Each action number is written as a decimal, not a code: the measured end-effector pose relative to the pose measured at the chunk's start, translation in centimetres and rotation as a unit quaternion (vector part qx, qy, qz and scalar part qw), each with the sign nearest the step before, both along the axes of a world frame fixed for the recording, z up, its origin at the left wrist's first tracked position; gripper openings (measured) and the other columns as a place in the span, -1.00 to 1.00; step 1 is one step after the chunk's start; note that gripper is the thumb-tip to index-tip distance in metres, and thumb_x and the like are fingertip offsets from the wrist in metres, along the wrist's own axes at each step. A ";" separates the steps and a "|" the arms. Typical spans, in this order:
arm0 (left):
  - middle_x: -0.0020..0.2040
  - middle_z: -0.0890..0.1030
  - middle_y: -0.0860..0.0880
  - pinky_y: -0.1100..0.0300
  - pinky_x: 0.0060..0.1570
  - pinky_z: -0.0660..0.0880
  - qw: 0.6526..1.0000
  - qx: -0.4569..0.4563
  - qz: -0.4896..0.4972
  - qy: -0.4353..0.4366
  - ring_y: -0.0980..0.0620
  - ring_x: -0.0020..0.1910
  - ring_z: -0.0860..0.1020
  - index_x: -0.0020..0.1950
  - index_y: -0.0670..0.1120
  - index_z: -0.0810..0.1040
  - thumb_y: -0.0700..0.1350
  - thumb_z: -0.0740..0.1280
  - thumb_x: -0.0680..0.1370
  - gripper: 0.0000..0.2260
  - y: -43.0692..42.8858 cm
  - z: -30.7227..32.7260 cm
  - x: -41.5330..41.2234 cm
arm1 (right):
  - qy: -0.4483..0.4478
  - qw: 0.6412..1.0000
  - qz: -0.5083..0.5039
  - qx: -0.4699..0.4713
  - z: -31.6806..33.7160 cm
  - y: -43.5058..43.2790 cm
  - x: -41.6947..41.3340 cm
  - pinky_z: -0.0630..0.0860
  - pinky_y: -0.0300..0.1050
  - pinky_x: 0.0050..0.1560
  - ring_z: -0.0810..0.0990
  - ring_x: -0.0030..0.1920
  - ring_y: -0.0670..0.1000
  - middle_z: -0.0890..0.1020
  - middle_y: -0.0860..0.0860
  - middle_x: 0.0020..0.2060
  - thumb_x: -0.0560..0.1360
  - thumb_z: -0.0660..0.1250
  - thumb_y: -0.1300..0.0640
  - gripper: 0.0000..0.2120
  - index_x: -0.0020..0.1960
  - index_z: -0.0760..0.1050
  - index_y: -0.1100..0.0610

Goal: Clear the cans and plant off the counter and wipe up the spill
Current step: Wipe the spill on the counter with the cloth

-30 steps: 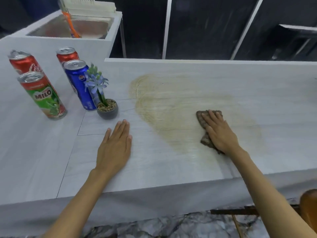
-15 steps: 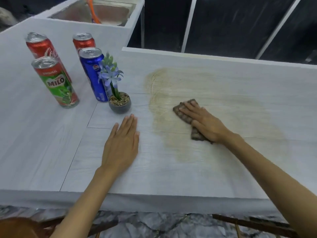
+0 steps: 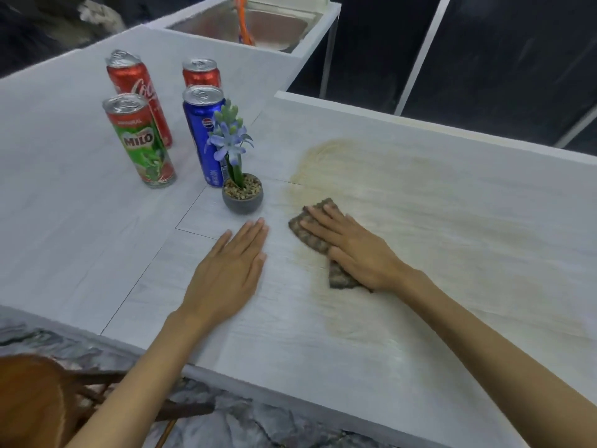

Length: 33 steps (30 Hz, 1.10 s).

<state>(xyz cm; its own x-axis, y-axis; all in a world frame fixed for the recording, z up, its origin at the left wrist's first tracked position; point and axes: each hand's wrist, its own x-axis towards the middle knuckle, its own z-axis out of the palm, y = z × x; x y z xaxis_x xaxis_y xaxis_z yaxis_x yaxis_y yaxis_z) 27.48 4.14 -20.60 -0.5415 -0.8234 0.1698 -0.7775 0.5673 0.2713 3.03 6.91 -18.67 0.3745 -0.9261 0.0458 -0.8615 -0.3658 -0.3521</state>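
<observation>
Pale wood-grain counter (image 3: 97, 237), tan spill (image 3: 403, 195); right fingers (image 3: 319, 218) flat, pressing cloth (image 3: 342, 279); left fingers (image 3: 252, 234) flat on counter.

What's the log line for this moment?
right hand: presses cloth on spill | left hand: flat on counter | plant: upright, left of spill

A streaky tan spill (image 3: 403, 195) stains the pale grey wood-grain worktop (image 3: 97, 237). The woven cloth (image 3: 310, 234) is mottled brown. Beside the green-and-red Milo can (image 3: 142, 143) stand a blue Pepsi can (image 3: 203, 137), a white-lettered red cola can (image 3: 139, 88) and a second red can (image 3: 201, 74). The small potted plant (image 3: 237, 176) has lilac-blue blooms, green leaves, brown pebbles and a dark grey pot.
</observation>
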 end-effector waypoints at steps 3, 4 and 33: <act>0.52 0.06 0.11 0.32 0.42 -0.19 1.000 0.001 0.006 0.004 0.26 0.47 -0.04 0.51 -0.01 0.05 0.11 -0.25 0.53 -0.44 0.0 0.0 -0.1 | 0.013 0.997 -0.074 0.015 0.0 -3.1 -6.0 -0.20 -0.05 0.51 -0.16 0.54 -0.06 -0.06 -0.11 0.52 0.53 -0.19 -0.12 -0.46 0.50 -0.03 -0.06; 0.52 0.05 0.12 0.31 0.43 -0.18 1.000 0.004 0.007 0.004 0.27 0.47 -0.04 0.51 -0.01 0.04 0.11 -0.26 0.53 -0.44 -0.1 0.0 -0.1 | 0.028 0.992 -0.123 0.024 0.0 -5.3 -7.0 -0.17 0.00 0.52 -0.14 0.54 -0.01 -0.04 -0.06 0.54 0.58 -0.16 -0.05 -0.50 0.51 -0.01 -0.02; 0.54 -0.02 0.05 0.23 0.46 -0.19 0.999 0.007 0.034 -0.025 0.21 0.48 -0.10 0.52 -0.07 -0.04 0.15 -0.33 0.48 -0.36 1.4 -0.3 -1.0 | 0.000 0.985 -0.174 -0.012 0.1 16.0 -7.3 -0.29 -0.33 0.46 -0.24 0.50 -0.22 -0.10 -0.21 0.50 0.48 -0.22 -0.15 -0.46 0.46 -0.07 -0.17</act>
